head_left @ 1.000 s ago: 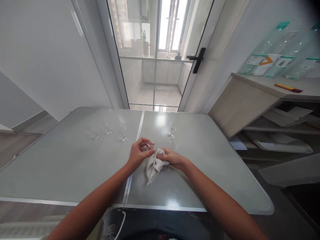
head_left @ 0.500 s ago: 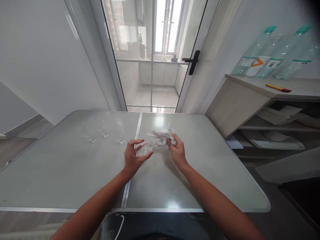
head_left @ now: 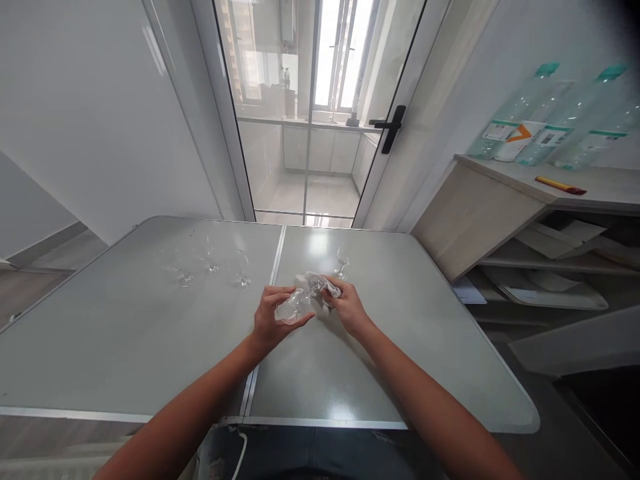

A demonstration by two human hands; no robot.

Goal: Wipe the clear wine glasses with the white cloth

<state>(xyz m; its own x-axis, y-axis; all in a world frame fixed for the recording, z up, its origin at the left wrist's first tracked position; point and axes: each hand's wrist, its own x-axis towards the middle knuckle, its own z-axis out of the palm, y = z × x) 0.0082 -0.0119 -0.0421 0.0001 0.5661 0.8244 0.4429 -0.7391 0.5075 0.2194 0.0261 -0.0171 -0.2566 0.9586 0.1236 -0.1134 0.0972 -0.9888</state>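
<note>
My left hand (head_left: 273,313) grips the bowl of a clear stemmed wine glass (head_left: 295,308), thumb below and fingers above, with the glass lying sideways over the table. A white cloth (head_left: 331,291) is pinched in my right hand (head_left: 346,305) and pressed round the stem and foot end of that glass. The cloth partly hides the stem. Just beyond my right hand another wine glass (head_left: 343,259) stands on the table. Several more clear glasses, one of them a wine glass (head_left: 243,270), stand together on the left part of the table.
The grey-green table (head_left: 150,347) has a metal seam (head_left: 249,393) down its middle. A shelf unit (head_left: 495,193) at the right holds several plastic bottles (head_left: 540,133) and a yellow-red packet (head_left: 560,185). Behind the table is a glass door with a black handle (head_left: 393,129).
My right hand has moved slightly left and down, bringing the cloth onto the glass's stem end. The held glass has tilted a little and shifted slightly nearer me. The view has shifted slightly.
</note>
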